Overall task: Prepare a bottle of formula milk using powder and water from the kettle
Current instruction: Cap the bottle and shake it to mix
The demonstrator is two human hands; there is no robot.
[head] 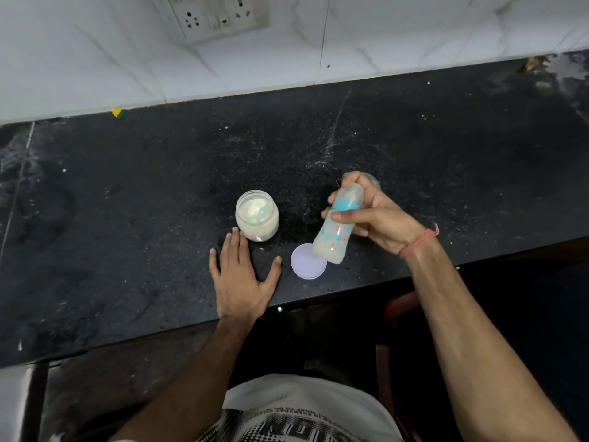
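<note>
Two hands are at work over a dark speckled worktop (414, 138) that crosses the middle of the frame. At centre right, the right hand (379, 215) has its fingers curled tight around a baby bottle (334, 231), gripping it near the blue collar; the bottle is tilted, its teat end pointing toward the upper right and partly hidden by the fingers, its base toward the lower left. Pale milky liquid fills the bottle's body (small coloured prints show on its clear wall). Its base hangs over the edge of a round white lid (307, 261) lying flat on the worktop near the front edge; whether the two touch cannot be told. A reddish thread band (420, 239) circles the right wrist. Left of centre, the left hand (242, 275) lies flat on the worktop with fingers straight and spread, holding nothing, its fingertips just beside an open jar (257, 215) of white powder. A pale scoop (263, 212) rests in the powder. In the upper part of the frame, a white tiled wall carries a switch and socket panel (216, 14).
</note>
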